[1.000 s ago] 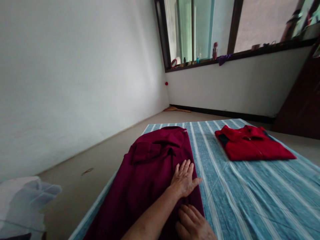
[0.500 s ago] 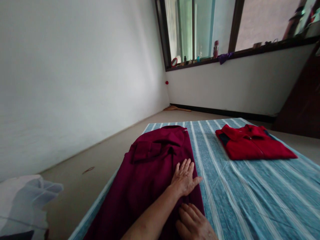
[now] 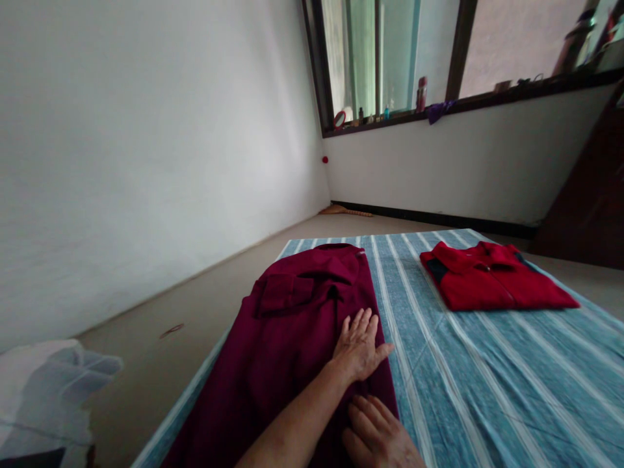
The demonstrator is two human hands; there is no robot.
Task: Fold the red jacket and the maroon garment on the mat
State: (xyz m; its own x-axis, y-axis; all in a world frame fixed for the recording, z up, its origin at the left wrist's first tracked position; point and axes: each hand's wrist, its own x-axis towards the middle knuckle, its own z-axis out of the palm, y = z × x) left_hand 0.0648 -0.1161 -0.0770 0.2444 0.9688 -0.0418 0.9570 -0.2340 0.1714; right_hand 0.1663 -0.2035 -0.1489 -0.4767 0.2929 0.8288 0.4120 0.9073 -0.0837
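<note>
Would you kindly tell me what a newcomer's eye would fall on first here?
The maroon shirt spread along the left side of the striped blue sheet, with the left hand flat on its right edge and the right hand just below. Farther right lies a folded red shirt.

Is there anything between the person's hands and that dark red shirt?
Nothing visible. The left hand lies flat on the maroon shirt, and the right hand rests on its near edge, on the striped sheet.
</note>
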